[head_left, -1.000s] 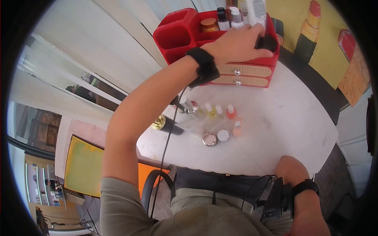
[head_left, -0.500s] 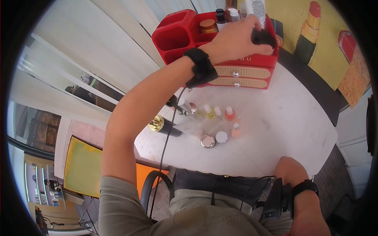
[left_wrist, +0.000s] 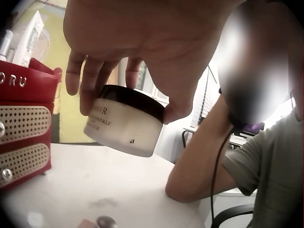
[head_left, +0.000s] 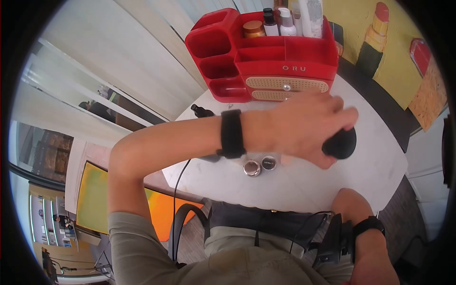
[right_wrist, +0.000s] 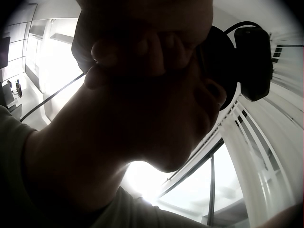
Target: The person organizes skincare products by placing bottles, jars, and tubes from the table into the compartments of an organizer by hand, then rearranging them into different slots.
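Observation:
My left hand (head_left: 306, 126) grips a squat jar of cream with a black lid (head_left: 339, 143), held from above over the white table. In the left wrist view, the jar (left_wrist: 123, 126) shows a pale frosted body with dark lettering, tilted, with fingers and thumb around its lid. Behind the hand stands the red organizer (head_left: 311, 71) with two woven-front drawers. My right elbow rests at the table's near edge, the forearm raised. The right wrist view shows my right hand (right_wrist: 142, 52) with curled fingers against the face, dark and backlit, holding nothing visible.
A small round silver-rimmed jar (head_left: 252, 168) and a dark-topped one (head_left: 269, 163) stand below the left forearm. A black bottle (head_left: 202, 111) stands behind that arm. Bottles, a gold-lidded jar (head_left: 254, 28) and a white tube (head_left: 311, 19) fill the organizer's back row.
My left hand has lifted the black-lidded jar out of the organizer's front right compartment and brought it nearer over the table. My right arm has stayed put.

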Tool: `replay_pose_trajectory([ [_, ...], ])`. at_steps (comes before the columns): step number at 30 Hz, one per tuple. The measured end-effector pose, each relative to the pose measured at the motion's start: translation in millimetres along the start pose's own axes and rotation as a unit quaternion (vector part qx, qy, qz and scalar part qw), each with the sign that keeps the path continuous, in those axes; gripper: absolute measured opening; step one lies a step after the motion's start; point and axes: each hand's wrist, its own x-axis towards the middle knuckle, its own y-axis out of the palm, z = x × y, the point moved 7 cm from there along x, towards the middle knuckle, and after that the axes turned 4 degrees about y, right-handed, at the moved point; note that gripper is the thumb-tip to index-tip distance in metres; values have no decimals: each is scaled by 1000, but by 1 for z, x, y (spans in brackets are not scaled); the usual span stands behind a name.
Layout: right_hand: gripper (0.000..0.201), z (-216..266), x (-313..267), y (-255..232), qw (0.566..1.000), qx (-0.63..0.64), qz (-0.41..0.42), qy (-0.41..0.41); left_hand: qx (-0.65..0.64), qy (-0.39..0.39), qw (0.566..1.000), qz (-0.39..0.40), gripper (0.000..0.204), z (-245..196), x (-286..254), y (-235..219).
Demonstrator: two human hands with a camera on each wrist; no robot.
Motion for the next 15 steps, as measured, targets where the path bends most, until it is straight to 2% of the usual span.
replay_pose_trajectory([
  [2, 46, 11, 6, 12, 984, -172, 49, -14, -9, 24, 999, 24, 56, -12, -6, 13],
  [3, 42, 4, 2, 9, 983, -145, -20, 113, -10, 23, 999, 36, 59, -16, -8, 18],
  [4, 38, -3, -8, 8, 961, -114, -88, 237, -9, 23, 999, 37, 59, -19, -10, 20],
  [5, 34, -10, -22, 7, 918, -81, -154, 357, -14, 14, 998, 62, 60, -20, -13, 27],
  [6, 31, -20, -38, 4, 855, -46, -216, 469, -19, 5, 996, 87, 61, -22, -15, 33],
  [15, 26, -22, -46, 6, 823, -32, -233, 517, -27, -3, 982, 188, 68, -27, -22, 70],
])
